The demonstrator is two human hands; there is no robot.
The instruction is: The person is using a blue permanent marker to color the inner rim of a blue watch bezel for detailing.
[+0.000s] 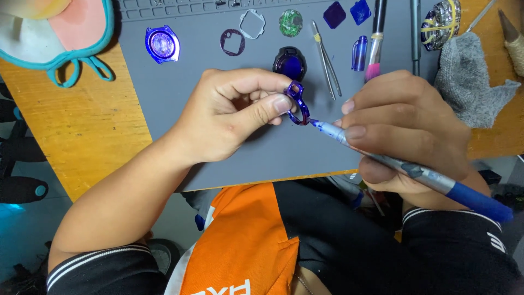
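My left hand (229,117) pinches a small translucent purple frame part (298,102) between thumb and fingers, held just above the grey work mat (180,98). My right hand (404,128) grips a blue and grey pen-shaped tool (415,172), and its tip touches the lower edge of the purple part. A dark round purple casing (290,63) lies on the mat just behind the held part.
On the mat lie a purple oval housing (162,44), a purple ring (232,42), a clear frame (251,24), a green round board (291,23), two blue squares (334,14), tweezers (326,59), a brush (374,49). A grey cloth (469,82) sits right.
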